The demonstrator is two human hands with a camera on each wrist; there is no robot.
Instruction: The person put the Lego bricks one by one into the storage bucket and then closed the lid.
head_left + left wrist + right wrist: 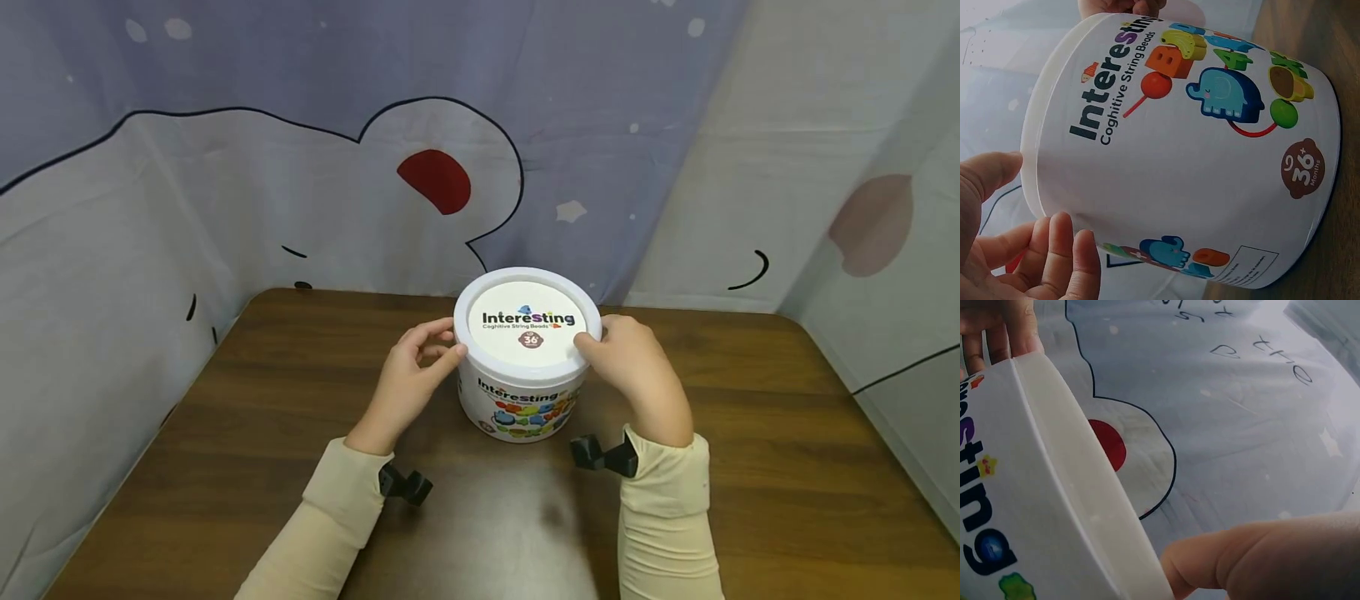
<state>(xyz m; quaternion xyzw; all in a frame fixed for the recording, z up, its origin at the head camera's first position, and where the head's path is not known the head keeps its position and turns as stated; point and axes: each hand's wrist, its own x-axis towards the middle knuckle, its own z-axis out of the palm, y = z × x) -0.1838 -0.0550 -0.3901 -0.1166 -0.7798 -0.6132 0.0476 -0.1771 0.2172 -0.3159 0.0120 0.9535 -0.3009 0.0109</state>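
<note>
A white cylindrical bucket (517, 408) of string beads stands upright near the far side of the table, its round white lid (491, 312) on. Printed on it are "Interesting" and colourful bead pictures. My left hand (408, 379) holds the left of the rim, thumb at the front and fingers curled at the side. On the opposite side my right hand (641, 375) grips the rim with its thumb over the lid's top; its other fingers are mostly hidden behind the bucket. The left wrist view shows the left fingertips (1060, 225) right by the lid's lower edge.
Under the bucket is a brown wooden table (780, 450) with rounded far corners. A printed cloth (600, 150) in lilac and white hangs behind it and along the sides. Each wrist wears a black camera mount (603, 457) over a cream sleeve (663, 508).
</note>
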